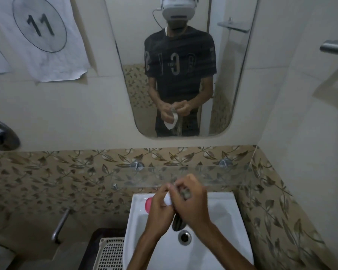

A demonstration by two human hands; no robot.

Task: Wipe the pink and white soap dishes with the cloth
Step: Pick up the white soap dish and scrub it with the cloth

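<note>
Two hands over the sink [219, 227]: your left grip [161, 208] clasps the white soap dish [167, 199]; your right grip [191, 201] presses the cloth [179, 223] against it. Pink soap dish [148, 205] just left, on the rim.

"11" on wall paper sheet [39, 36]

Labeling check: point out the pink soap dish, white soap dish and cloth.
pink soap dish [148, 205], head view, its exposed left half.
white soap dish [167, 200], head view, strip showing between the hands.
cloth [177, 223], head view, dark end hanging below the hands.
</note>
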